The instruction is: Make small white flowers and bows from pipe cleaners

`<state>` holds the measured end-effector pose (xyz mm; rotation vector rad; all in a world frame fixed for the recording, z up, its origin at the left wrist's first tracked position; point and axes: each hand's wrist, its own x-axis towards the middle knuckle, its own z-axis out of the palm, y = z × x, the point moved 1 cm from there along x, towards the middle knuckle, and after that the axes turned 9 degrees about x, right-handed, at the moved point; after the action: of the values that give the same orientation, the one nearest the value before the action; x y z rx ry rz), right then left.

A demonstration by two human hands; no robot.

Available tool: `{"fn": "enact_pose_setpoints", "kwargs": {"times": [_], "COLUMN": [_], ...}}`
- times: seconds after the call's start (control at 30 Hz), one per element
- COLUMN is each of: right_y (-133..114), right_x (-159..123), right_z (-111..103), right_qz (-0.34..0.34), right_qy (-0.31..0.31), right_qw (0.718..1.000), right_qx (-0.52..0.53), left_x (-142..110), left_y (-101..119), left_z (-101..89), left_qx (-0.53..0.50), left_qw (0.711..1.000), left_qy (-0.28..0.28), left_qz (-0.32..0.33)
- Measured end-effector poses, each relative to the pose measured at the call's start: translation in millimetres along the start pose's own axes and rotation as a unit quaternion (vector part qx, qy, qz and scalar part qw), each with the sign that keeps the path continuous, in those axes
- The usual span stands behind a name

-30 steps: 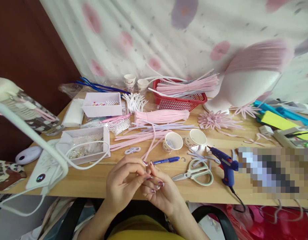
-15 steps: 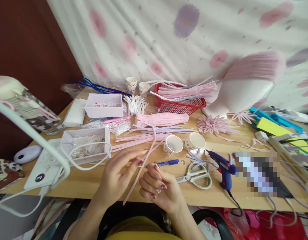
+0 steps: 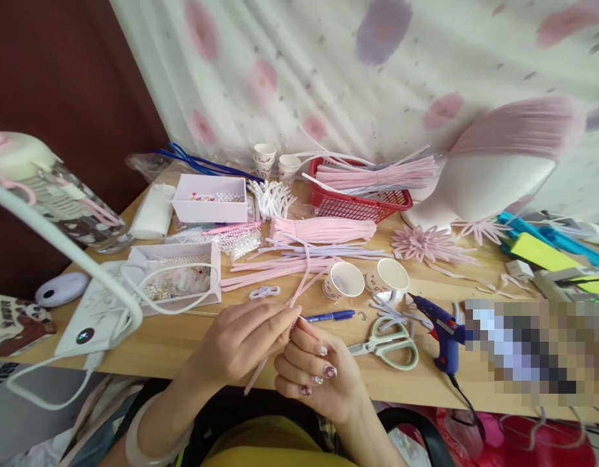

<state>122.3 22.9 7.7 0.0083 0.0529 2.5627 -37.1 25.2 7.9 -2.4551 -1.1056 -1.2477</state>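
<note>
A long pink pipe cleaner [image 3: 253, 378] slants under my fingers, its lower end sticking out toward the table's front edge. My left hand [image 3: 241, 340] pinches it from above, thumb and fingers closed. Against those fingertips, my right hand [image 3: 323, 376] is curled palm up, its thumb and forefinger pinched at the same spot. The exact grip there is partly hidden by the left fingers. Just beyond the hands lies a blue pen [image 3: 331, 316], with a small pale purple looped piece [image 3: 265, 292] to its left.
Scissors [image 3: 389, 344] and a blue glue gun [image 3: 440, 331] lie at right. Paper cups [image 3: 345, 280] stand behind the pen. Further back are a pink pipe cleaner bundle [image 3: 323, 229], a red basket [image 3: 360, 209] and a white head form [image 3: 498, 185]. Bead boxes [image 3: 210, 209] and a white cable [image 3: 180, 327] sit left.
My left hand has moved right and closed its fingers, meeting my right fingertips at the pipe cleaner. The camera view has shifted slightly left, and the looped purple piece now shows.
</note>
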Motion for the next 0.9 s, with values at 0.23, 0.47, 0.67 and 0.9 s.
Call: {"fn": "enact_pose_setpoints", "kwargs": {"times": [0.23,0.47,0.67,0.9], "right_y": [1.5,2.4,2.8,-0.5], "right_x": [-1.3,-0.2,-2.5,-6.6], "right_z": [7.5,0.0,-4.3,-1.6], "right_qz": [0.029,0.052,0.055,0.053], "right_qy": [-0.025,-0.108,-0.081,-0.089], "right_qw": [0.998,0.992,0.995,0.993], "right_qx": [0.049,0.027,0.019,0.064], "left_x": [12.9,16.3,20.3,12.6], "left_y": [4.6,1.2,-1.3,1.8], "left_z": [-1.6,-8.3,-12.5,-6.7], "left_qx": [-0.060,-0.098,-0.078,-0.014], "left_qw": [0.993,0.991,0.995,0.998], "left_qy": [0.047,-0.003,-0.041,-0.052], "left_qz": [-0.091,-0.088,-0.049,0.013]}}
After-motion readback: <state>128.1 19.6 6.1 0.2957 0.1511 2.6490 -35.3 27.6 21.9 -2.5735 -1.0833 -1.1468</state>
